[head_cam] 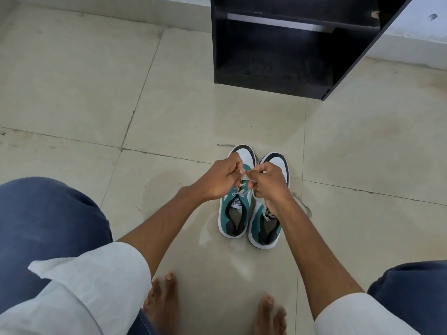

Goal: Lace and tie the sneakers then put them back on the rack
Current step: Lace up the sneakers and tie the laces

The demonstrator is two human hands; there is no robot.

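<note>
Both hands, left hand & right hand, pinch left sneaker lace; risk: uneven pull, loose knot. Right sneaker lace trails on floor.

Teal-and-white sneaker pair side by side on tiled floor, black wooden rack at 12 o'clock beyond, both hands over left shoe.
</note>
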